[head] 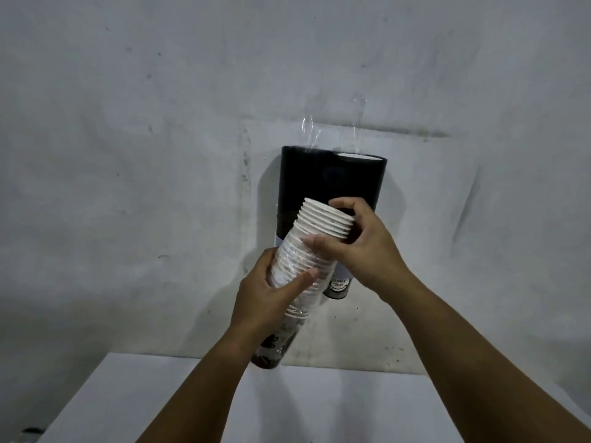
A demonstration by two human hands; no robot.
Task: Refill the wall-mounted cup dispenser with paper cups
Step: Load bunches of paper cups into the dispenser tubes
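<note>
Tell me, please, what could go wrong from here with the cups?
The stack of paper cups is tilted, its upper cups bare of the plastic sleeve; if the right hand pulls unevenly, some may slip and fall. The left hand grips only slick wrap, which could slide. The dispenser already shows a cup on top, so it may jam.

White cup stack (pixel 316 231), black dispenser (pixel 332 183), grey wall (pixel 128 123), white table (pixel 303 407)
</note>
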